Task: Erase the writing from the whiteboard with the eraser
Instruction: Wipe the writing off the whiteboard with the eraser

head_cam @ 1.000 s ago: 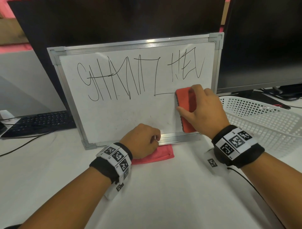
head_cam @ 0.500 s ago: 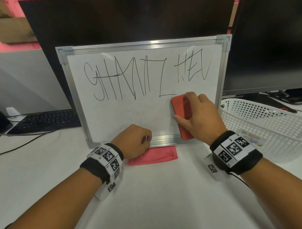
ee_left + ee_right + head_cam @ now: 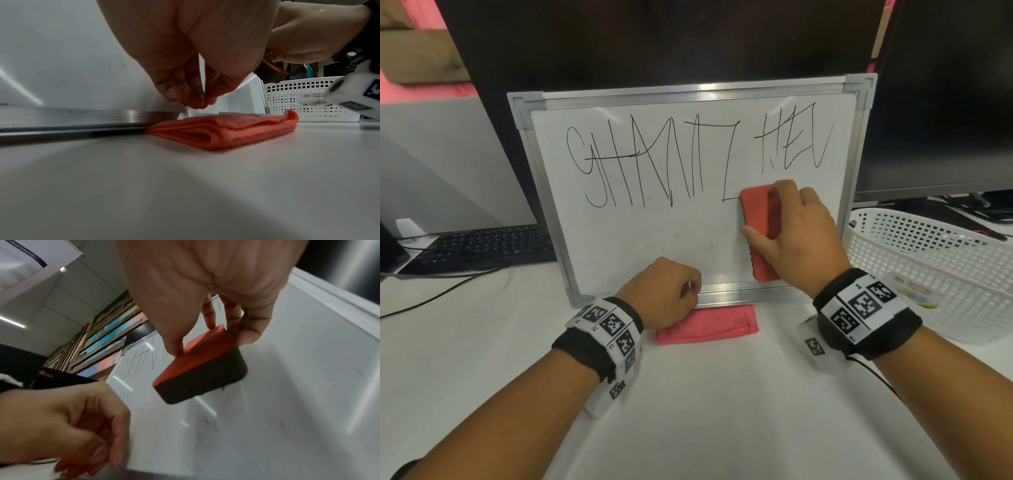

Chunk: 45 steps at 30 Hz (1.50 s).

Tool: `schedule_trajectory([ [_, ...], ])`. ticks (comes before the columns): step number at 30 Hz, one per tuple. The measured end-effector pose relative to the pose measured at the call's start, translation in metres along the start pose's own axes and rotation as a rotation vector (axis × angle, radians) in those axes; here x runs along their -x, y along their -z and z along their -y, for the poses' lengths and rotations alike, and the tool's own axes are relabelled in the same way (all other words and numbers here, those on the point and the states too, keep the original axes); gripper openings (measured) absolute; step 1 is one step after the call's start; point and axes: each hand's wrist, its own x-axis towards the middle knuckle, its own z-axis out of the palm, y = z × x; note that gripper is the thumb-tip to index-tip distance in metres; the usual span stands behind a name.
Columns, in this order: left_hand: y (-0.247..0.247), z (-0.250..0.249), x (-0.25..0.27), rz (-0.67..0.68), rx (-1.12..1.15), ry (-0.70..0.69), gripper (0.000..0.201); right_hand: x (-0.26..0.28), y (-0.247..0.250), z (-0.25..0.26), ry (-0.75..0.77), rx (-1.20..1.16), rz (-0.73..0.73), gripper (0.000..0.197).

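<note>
The whiteboard (image 3: 654, 240) leans upright against a dark monitor, with black scrawled letters across its upper half. My right hand (image 3: 767, 214) grips a red eraser (image 3: 756, 222) with a black felt underside (image 3: 201, 384), thumb on its left edge and fingers over the top. The eraser lies flat on the board at lower right, its top covering the right end of the Z's bottom stroke. My left hand (image 3: 671, 291) is curled at the board's bottom rail (image 3: 82, 116), fingertips (image 3: 195, 100) bunched on it.
A folded pink cloth (image 3: 705, 323) lies under the board's bottom edge. A white perforated basket (image 3: 928, 267) stands just to the right. At the left are a black keyboard (image 3: 482, 243) and a cable (image 3: 431, 298). A second monitor (image 3: 945, 102) stands at back right.
The eraser dipped a little, then slid up and left onto the end of the Z's bottom stroke. My left hand stays on the bottom rail. The head view has shifted slightly.
</note>
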Motion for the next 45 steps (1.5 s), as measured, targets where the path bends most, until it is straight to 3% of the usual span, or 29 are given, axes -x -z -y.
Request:
schedule_trajectory([
  [2,0.001,0.000,0.000,0.005,0.000,-0.001,0.014,-0.001,0.000,0.002,0.000,-0.008,-0.013,0.066],
  [6,0.000,0.000,0.000,0.018,-0.003,-0.008,0.014,0.010,-0.011,0.010,0.056,0.047,0.112,0.065],
  [11,0.001,0.000,0.000,0.018,-0.002,-0.010,0.013,-0.004,-0.005,0.016,0.013,-0.028,-0.028,0.064],
  [15,0.002,-0.002,0.001,0.026,-0.002,-0.005,0.013,0.006,-0.016,0.026,0.059,0.031,0.100,0.063],
  [20,0.002,-0.001,0.001,0.025,0.002,-0.007,0.013,0.001,-0.017,0.028,0.003,-0.063,-0.026,0.064],
  [25,0.003,-0.003,0.001,0.034,-0.014,-0.007,0.014,0.007,-0.025,0.035,0.072,-0.001,0.088,0.062],
  [29,0.005,0.001,0.004,0.032,-0.034,-0.002,0.013,-0.003,-0.021,0.037,0.026,-0.057,-0.025,0.064],
  [34,0.011,0.016,0.014,0.038,-0.053,0.037,0.015,0.005,-0.032,0.050,0.104,0.013,0.101,0.061],
  [38,0.017,0.024,0.021,0.030,-0.071,0.047,0.015,-0.005,-0.030,0.055,0.027,-0.083,-0.022,0.064],
  [42,0.020,0.029,0.023,0.023,-0.083,0.063,0.014,0.001,-0.040,0.068,0.104,0.002,0.096,0.061],
  [45,0.021,0.030,0.023,0.027,-0.076,0.068,0.014,-0.003,-0.040,0.071,0.073,-0.049,0.043,0.063],
])
